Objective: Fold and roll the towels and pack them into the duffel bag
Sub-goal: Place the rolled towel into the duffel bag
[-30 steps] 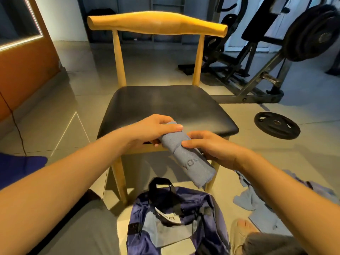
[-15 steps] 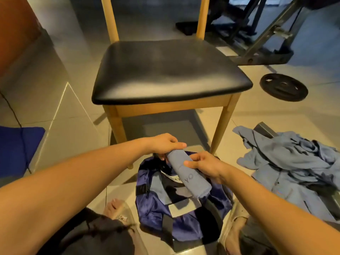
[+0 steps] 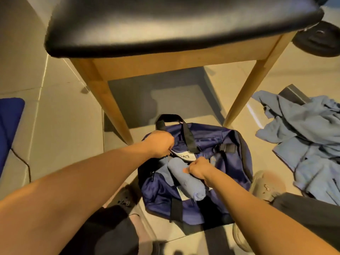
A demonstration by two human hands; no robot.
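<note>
A navy duffel bag (image 3: 233,162) lies open on the floor below the chair. A rolled blue-grey towel (image 3: 185,178) sits in its opening, slanting toward me. My right hand (image 3: 199,169) grips the roll at its upper side. My left hand (image 3: 160,143) pinches the bag's near-left rim by the white label and holds the opening apart. A heap of loose blue-grey towels (image 3: 311,144) lies on the floor to the right of the bag.
A wooden chair with a black seat (image 3: 165,24) stands over the bag, its front legs (image 3: 110,109) on either side. A black weight plate (image 3: 318,41) lies far right. My feet in sandals (image 3: 266,186) flank the bag. A blue mat (image 3: 9,122) lies left.
Both hands carried the rolled towel down from the chair's front edge into the bag. My left hand left the roll and took the bag's rim. The view tilted down.
</note>
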